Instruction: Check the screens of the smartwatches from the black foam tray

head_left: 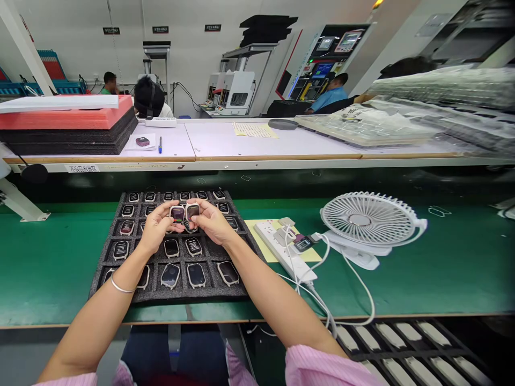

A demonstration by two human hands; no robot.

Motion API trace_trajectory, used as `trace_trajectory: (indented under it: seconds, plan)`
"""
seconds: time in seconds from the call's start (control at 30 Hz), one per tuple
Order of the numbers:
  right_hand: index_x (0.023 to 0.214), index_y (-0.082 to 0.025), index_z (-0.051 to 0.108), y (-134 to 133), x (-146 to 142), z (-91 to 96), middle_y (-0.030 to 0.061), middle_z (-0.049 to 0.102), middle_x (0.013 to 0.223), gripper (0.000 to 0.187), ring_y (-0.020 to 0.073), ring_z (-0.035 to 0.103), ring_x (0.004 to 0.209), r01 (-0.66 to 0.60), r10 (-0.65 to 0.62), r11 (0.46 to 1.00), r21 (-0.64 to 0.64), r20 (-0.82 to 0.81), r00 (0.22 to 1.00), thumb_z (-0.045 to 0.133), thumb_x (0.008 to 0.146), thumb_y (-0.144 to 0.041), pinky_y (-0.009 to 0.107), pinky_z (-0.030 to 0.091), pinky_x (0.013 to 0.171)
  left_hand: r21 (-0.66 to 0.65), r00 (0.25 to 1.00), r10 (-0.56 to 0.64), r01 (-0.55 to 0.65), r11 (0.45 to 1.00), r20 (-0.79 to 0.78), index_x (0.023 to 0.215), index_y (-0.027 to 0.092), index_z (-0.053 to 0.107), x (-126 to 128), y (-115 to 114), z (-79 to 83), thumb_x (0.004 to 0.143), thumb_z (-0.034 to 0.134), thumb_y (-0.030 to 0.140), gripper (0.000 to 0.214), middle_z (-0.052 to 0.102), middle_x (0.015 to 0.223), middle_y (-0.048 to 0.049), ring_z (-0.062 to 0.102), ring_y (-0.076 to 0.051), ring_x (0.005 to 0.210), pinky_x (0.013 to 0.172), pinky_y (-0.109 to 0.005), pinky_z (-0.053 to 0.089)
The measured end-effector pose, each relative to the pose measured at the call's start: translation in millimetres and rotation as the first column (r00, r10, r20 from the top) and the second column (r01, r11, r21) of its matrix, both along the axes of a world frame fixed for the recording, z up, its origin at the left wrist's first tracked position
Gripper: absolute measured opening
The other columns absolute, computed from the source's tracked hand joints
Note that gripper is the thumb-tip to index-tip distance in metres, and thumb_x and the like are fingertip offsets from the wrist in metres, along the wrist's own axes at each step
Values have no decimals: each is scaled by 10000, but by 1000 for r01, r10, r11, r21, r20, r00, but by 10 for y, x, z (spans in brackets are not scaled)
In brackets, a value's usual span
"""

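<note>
Over a dark foam tray (pixel 156 295), my left hand (pixel 157 228) is closed on a smartwatch case (pixel 177 214) whose lit screen shows some colour. Right beside it, my right hand (pixel 215 222) grips a second smartwatch case (pixel 193 212) with a darker screen. The two cases are side by side, touching or nearly so. More strapless watch cases lie face up in the tray's compartments, such as a watch case (pixel 196 274) in the front row. Several of them show white text. My hands and forearms hide part of the tray.
Right of the tray, a white power strip (pixel 281 249) with cables lies on yellow paper. A white fan (pixel 364 220) stands farther right on the green bench (pixel 52 268). Behind is a shelf (pixel 217 142) with foam stacks (pixel 68 128). People sit beyond. A tray of pale parts (pixel 390 335) is below right.
</note>
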State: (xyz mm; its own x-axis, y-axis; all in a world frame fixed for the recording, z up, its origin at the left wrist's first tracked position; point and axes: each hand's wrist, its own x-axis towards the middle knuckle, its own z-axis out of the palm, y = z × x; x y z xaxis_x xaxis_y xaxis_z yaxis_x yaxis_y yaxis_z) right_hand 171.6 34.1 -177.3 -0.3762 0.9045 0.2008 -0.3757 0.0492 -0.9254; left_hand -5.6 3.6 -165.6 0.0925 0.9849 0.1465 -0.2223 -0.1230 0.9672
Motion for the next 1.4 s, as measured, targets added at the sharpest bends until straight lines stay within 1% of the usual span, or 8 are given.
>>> trace_trajectory:
  seconds: [0.13,0.27,0.5,0.6,0.83,1.07,1.27,1.4]
  plan:
    - [1105,-208,616,11,-2,-6,-25,670,851,447,98,648,596,-9,9,1000,-6,-19,1000,691,671,-129,242,474,574,-15,999,-3,4,1000,53,1192,163,626,3,15,-4,675,651,216,520,713,1015,-48,739,-170,631,642,-319,635]
    - [1151,-222,607,11,-6,-2,-20,681,878,496,111,665,661,-3,3,1000,-4,-54,999,678,673,-113,253,498,627,-18,995,12,-11,1000,97,1276,178,598,6,30,-19,661,665,184,618,707,1099,-57,744,-159,685,711,-316,630]
    - [1145,-233,618,8,-2,21,-26,693,869,507,109,668,670,-4,4,1000,-4,-87,996,672,660,-95,246,514,645,49,999,-15,12,999,46,1362,178,553,5,52,-84,685,708,178,695,701,1161,-90,740,-154,729,750,-328,629]
    - [1153,-234,619,8,-5,16,-20,699,877,514,117,678,686,-8,8,1000,2,-90,996,673,661,-92,253,526,657,78,1000,1,-3,997,27,1357,170,550,9,66,-100,685,735,189,697,697,1151,-95,728,-140,711,728,-310,627]
    - [1191,-239,593,19,12,-3,25,719,1011,522,132,689,712,-19,20,1000,24,-64,998,673,690,-118,293,557,698,114,998,55,-56,992,9,1321,181,559,16,83,-104,686,747,170,663,677,1093,-66,689,-100,676,691,-267,611]
    - [1181,-234,601,-3,6,18,21,717,974,505,146,691,707,-4,5,1000,24,-45,999,739,699,-174,302,567,675,132,999,46,-42,990,-22,1314,189,557,6,70,-89,713,745,207,630,677,1109,-72,670,-96,671,706,-275,599]
    - [1185,-234,603,-7,-2,16,21,703,958,509,146,682,698,-12,14,999,37,-28,1000,797,716,-257,300,568,652,144,997,66,-61,988,-28,1259,194,580,7,67,-79,713,769,248,580,688,1071,-59,642,-82,621,635,-246,580]
    - [1199,-241,593,-6,8,9,8,688,936,514,141,681,711,-34,36,997,63,-20,999,759,714,-201,299,565,687,134,998,62,-59,989,-19,1254,192,572,9,70,-73,685,782,233,608,693,1082,-61,660,-88,630,643,-245,588]
